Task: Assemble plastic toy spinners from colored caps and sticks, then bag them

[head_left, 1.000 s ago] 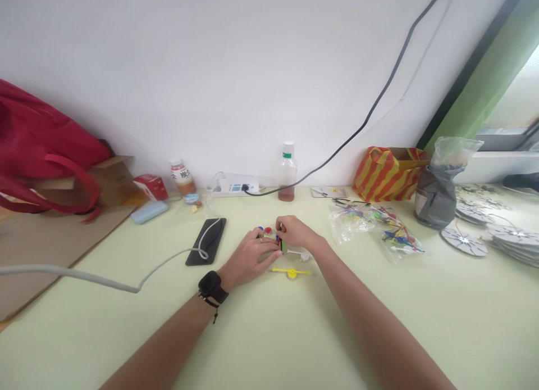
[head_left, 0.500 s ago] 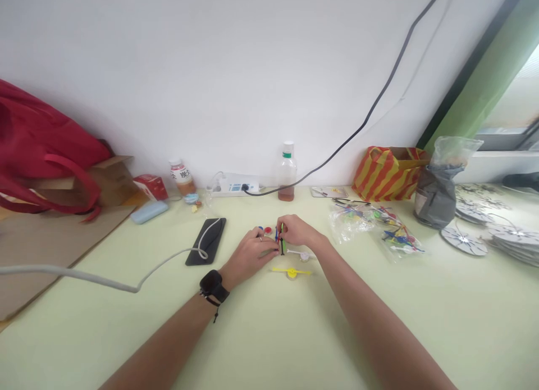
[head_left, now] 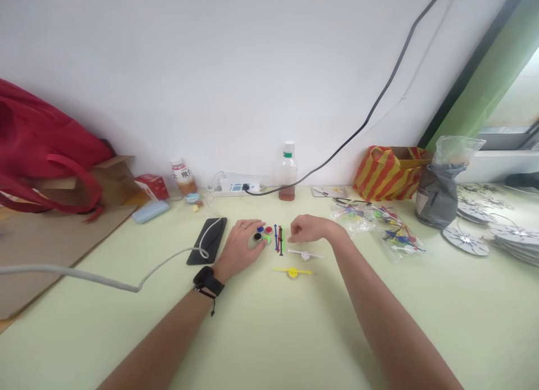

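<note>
My left hand [head_left: 241,246] rests on the table with its fingers spread and curved around several small round pieces. Among these are a blue disc [head_left: 260,229], a red disc [head_left: 268,230], a black disc [head_left: 257,237] and a green disc [head_left: 267,240], which lies at my thumb tip. To their right, blue, red, black and green arrow pointers stand in a row, the black arrow [head_left: 281,241] nearest me. My right hand [head_left: 309,229] is curled closed just right of the row, with nothing visible in it. Closer to me lie a white spinner [head_left: 305,256] and a yellow spinner [head_left: 293,273], each an arrow on a round base.
A black phone [head_left: 206,241] with a grey cable lies left of my left hand. Plastic bags of coloured arrows [head_left: 402,239] are on the right. Behind stand a bottle [head_left: 288,173], a power strip [head_left: 236,186] and a striped bag [head_left: 389,173]. Round discs are stacked far right.
My left hand has moved left, off the arrows and to the discs. My right hand has drawn away to the right, so the row of arrows now shows.
</note>
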Tool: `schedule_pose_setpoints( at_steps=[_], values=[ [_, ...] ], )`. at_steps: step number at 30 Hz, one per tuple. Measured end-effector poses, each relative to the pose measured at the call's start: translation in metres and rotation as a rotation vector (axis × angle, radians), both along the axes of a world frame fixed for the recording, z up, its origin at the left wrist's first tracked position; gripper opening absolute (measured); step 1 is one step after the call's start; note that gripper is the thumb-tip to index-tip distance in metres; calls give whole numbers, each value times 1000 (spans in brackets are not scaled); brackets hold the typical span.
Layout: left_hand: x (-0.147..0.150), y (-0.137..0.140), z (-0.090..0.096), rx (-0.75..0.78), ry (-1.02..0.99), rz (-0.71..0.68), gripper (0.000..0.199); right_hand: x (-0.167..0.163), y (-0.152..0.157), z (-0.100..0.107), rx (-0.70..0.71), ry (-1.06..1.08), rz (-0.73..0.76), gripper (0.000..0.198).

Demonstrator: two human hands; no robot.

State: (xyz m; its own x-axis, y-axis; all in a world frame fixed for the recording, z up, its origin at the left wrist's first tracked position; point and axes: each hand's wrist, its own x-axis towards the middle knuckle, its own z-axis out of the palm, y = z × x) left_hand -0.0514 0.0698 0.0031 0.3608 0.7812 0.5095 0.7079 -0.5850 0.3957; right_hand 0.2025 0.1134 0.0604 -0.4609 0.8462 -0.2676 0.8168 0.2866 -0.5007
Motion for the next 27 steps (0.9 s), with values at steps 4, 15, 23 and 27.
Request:
schedule_pose_setpoints(
  at_steps=[4, 15, 23, 27],
  values=[
    [-3, 4, -6, -72, 39, 3, 45, 13, -3, 9, -272, -148, 63, 30],
    [1, 2, -4, -81, 82, -12, 43, 16, 3, 6, -184, -71, -5, 9],
    [-4, 8, -12, -163, -33, 10, 52, 9, 4, 1, -36, 135, -124, 9],
    [-3, 10, -15, -165, -60, 3, 52, -8, 4, -5, -35, 329, -150, 8]
  ],
)
